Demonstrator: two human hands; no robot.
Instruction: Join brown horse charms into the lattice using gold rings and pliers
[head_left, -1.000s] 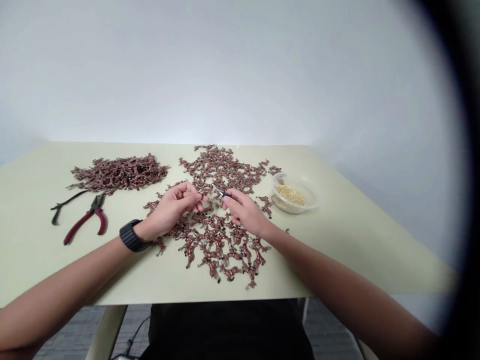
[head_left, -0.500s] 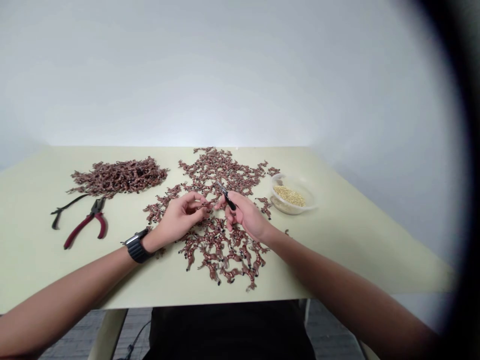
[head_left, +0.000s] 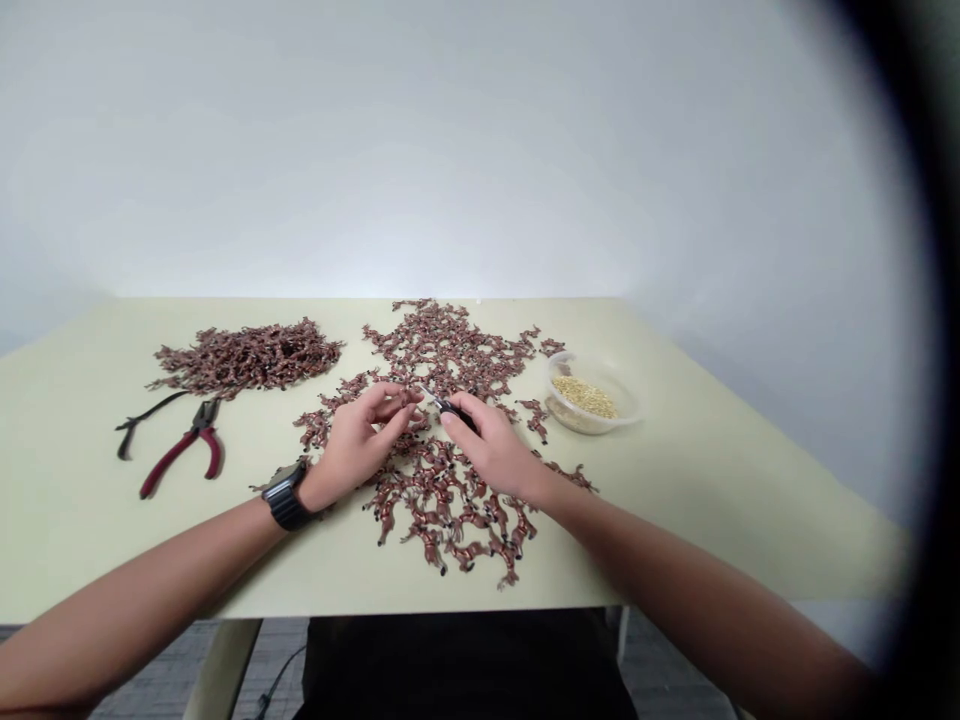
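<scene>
From my head view, my right hand point(head_left: 491, 450) pinches a small black-handled tool point(head_left: 450, 405), its fingers clamped on it, while my left hand point(head_left: 356, 445) curls just beside the tool's tip; I cannot tell whether those fingers grip anything. Brown horse-shaped figures point(head_left: 442, 490) spread under both hands across the counter point(head_left: 90, 540). A heaped pile point(head_left: 247, 358) of them sits at ten o'clock, red-handled pliers point(head_left: 180, 460) at nine, and a clear bowl point(head_left: 570, 420) of pale grains point(head_left: 585, 397) at two.

We see our left hand point(head_left: 352, 447) curled over a spread of brown horse figurines point(head_left: 442, 510) at centre, our right hand point(head_left: 491, 450) pinching a small black-handled tool point(head_left: 450, 407). A heap of figurines point(head_left: 247, 358) and red-handled pliers point(head_left: 184, 450) lie left; a clear bowl point(head_left: 592, 428) of grain sits right.
</scene>
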